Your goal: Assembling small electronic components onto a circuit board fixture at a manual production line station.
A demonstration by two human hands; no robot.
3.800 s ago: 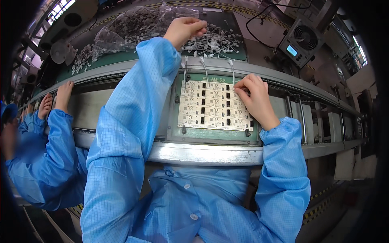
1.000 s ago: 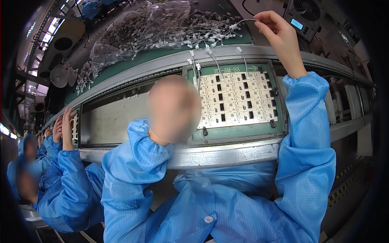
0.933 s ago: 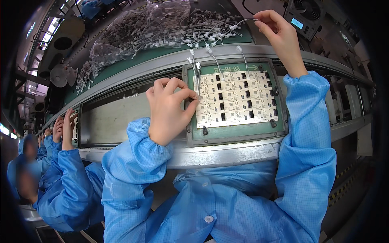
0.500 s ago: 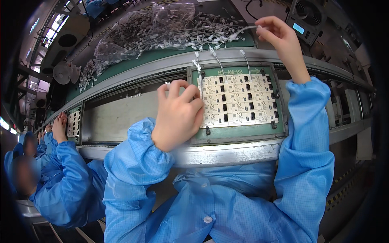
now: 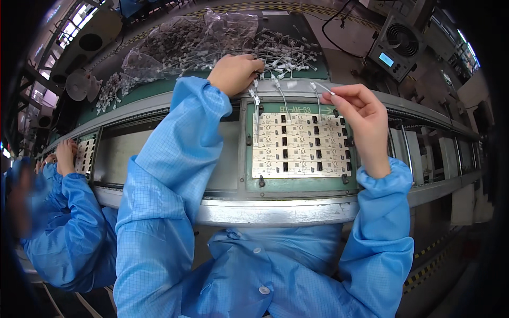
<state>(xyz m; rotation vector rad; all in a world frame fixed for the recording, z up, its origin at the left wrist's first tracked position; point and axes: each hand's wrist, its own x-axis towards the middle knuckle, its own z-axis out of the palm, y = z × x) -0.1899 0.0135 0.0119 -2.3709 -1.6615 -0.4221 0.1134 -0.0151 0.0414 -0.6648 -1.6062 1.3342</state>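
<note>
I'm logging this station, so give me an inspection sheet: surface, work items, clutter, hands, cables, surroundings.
Surface: green tray between metal rails; green bench beyond.
Work items: white boards with black parts, in rows on the tray.
Clutter: heap of loose cables and clear plastic bag on the bench.
Hands: left hand at the heap, grip unclear; right hand pinches a pale cable near the tray's far right corner.
Cables: several white cables reach from the boards over the tray's far edge.
Surroundings: fan, box with lit screen, another person's blue sleeve.
</note>
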